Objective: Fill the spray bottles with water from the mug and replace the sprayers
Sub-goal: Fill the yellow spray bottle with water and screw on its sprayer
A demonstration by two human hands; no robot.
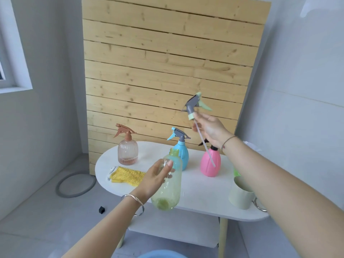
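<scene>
Yellow-green clear plastic bottle (168, 181), neck open, tilted above the white oval table's (197, 198) near edge.
Left hand (154, 178) grips its side; right hand (209, 128) pinches the grey-green trigger sprayer (195, 105), its tube dangling.

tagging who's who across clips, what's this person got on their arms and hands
No sleeves or gloves in view: the left arm and right arm are bare. The left wrist wears a silver bangle of what look like twisted strands; the right wrist a thin brownish cord bracelet. No rings can be made out on the left hand or right hand.
</scene>
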